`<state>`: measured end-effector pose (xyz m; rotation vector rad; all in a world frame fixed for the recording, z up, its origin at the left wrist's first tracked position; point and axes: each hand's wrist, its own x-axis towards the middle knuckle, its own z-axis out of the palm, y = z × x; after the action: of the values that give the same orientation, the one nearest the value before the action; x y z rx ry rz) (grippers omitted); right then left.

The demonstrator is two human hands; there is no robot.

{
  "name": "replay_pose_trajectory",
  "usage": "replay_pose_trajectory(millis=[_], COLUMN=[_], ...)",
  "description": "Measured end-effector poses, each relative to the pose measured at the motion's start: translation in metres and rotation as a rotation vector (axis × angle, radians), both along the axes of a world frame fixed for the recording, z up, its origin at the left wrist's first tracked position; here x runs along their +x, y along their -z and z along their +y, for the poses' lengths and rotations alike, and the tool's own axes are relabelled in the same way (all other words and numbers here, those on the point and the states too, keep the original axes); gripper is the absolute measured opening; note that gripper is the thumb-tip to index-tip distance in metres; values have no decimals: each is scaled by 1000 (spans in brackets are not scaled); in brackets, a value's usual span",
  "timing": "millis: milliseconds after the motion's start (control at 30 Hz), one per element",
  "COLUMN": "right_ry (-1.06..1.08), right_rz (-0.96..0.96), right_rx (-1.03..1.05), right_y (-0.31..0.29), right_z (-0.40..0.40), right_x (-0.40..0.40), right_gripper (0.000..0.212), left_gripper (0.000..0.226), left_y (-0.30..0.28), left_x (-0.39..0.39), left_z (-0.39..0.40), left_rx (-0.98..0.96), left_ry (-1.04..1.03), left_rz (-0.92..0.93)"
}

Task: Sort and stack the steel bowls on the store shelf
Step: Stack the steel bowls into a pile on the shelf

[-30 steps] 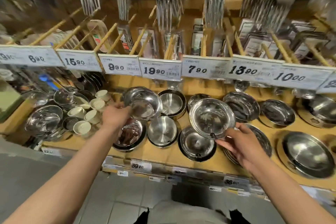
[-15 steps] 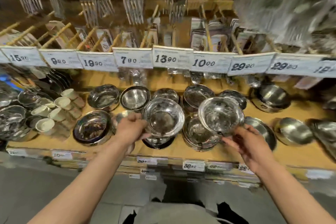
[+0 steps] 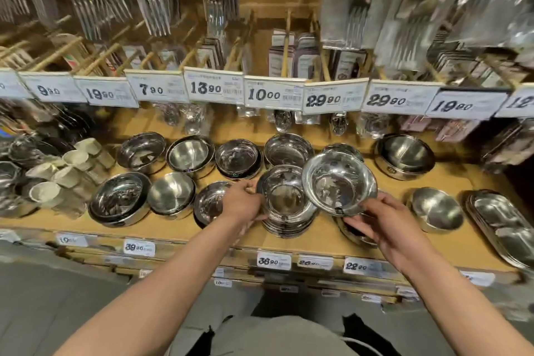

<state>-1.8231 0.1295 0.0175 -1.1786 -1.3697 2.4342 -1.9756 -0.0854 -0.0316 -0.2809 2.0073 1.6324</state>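
My left hand (image 3: 242, 202) grips the left rim of a shiny steel bowl (image 3: 284, 196) that sits on top of a stack of like bowls (image 3: 289, 225) at the shelf's front middle. My right hand (image 3: 381, 221) holds a second steel bowl (image 3: 338, 182) by its near rim. That bowl is tilted toward me and hangs just right of the stack, overlapping its edge. More steel bowls stand in two rows on the wooden shelf (image 3: 326, 237).
Darker bowls (image 3: 120, 199) and white cups (image 3: 62, 173) fill the left of the shelf. A deep bowl (image 3: 404, 156), a small bowl (image 3: 436, 209) and steel trays (image 3: 500, 222) lie at the right. Price tags (image 3: 271, 94) and hanging cutlery packs overhang the back.
The bowl in my left hand has come down onto the stack at the shelf's front middle. The right hand's bowl stays raised beside it. My view shifted right along the shelf.
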Motion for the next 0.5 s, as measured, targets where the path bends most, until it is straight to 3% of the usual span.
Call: replay_pose_trajectory(millis=[333, 500], right_ry=[-110, -131], right_rz=[39, 13], right_rx=[-23, -62], right_y=[5, 11], right_z=[8, 7], right_x=[-14, -20], right_gripper=[10, 11], left_gripper=[16, 7], left_y=[7, 11], left_x=[4, 4], left_z=[11, 12], left_rx=[-220, -440], left_ry=[-45, -7], left_rz=[80, 190])
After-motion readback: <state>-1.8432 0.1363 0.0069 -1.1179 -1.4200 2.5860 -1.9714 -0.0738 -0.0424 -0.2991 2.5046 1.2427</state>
